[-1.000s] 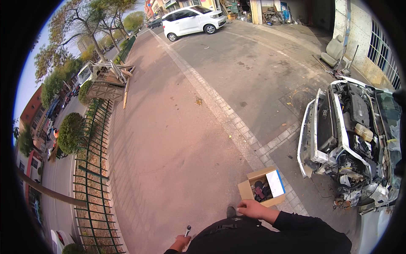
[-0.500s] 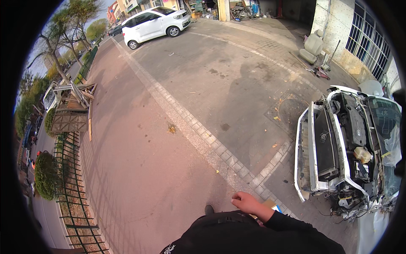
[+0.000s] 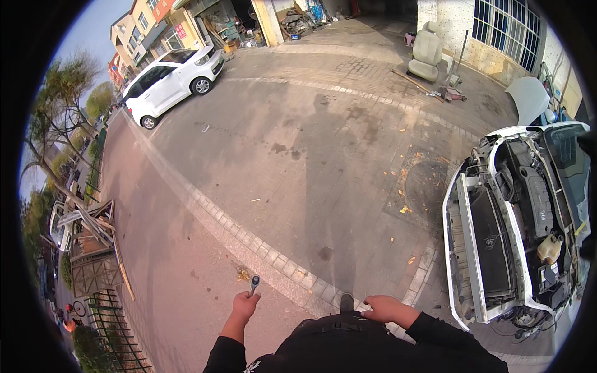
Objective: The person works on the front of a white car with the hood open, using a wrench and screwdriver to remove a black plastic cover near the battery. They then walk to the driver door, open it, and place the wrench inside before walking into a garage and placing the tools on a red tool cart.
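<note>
My left hand (image 3: pixel 246 304) is closed around the handle of a ratchet wrench (image 3: pixel 254 285), whose round head points up and away from me. Low in the view, my right hand (image 3: pixel 384 309) is held before my body with its fingers curled in. Whatever may be inside those fingers is hidden. Neither hand touches anything else that shows. To the right stands a white car front (image 3: pixel 516 217) stripped of its hood and bumper, its radiator and engine bay exposed.
A white car (image 3: pixel 171 84) is parked at the far left. A loose seat (image 3: pixel 426 53), a floor jack (image 3: pixel 451 94) and a detached white panel (image 3: pixel 528 99) are at the far right. Scrap wood and metal frames (image 3: pixel 93 248) lean by the green fence (image 3: pixel 115 329).
My left hand has come into view with the ratchet wrench. My view has turned right, so the parked car sits further left. The blue-and-tan item beside my right hand no longer shows.
</note>
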The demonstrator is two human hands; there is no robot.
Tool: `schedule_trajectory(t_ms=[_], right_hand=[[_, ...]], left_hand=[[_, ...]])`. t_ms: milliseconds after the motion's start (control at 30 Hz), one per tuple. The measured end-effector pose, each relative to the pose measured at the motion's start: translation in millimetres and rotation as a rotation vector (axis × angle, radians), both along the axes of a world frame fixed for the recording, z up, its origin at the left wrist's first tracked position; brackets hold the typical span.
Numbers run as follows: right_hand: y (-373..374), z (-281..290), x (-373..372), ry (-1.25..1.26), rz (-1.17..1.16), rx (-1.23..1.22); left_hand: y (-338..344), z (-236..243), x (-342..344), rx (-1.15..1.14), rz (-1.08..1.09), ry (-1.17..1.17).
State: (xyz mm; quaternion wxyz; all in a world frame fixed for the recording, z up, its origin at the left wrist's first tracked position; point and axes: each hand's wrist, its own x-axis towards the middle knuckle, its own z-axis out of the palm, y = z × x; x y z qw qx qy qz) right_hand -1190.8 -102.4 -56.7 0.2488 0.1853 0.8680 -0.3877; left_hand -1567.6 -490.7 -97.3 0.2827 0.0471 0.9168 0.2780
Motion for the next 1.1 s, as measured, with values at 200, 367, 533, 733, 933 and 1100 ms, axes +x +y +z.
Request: schedule_trajectory(t_ms=[200, 367, 533, 733, 933, 1100], right_hand=[[177, 60, -253, 0.42, 0.053, -0.022], [316, 48, -380, 0.323, -0.25, 0.116], [446, 27, -437, -0.062, -0.106, 0.107], [621, -14, -551, -0.005, -0.386, 0.159], [864, -12, -728, 0.017, 0.02, 0.062], [1069, 55, -915, 0.201, -0.045, 0.228]], left_hand=[[29, -124, -37, -0.507, -0.046, -0.509], [116, -148, -192, -0.601, -0.153, -0.644], [364, -114, -481, -0.653, -0.505, -0.351], [744, -36, -741, -0.243, -0.398, 0.124], [908, -35, -806, -0.096, 0.064, -0.383], [943, -63, -806, -0.546, -0.229, -0.59]])
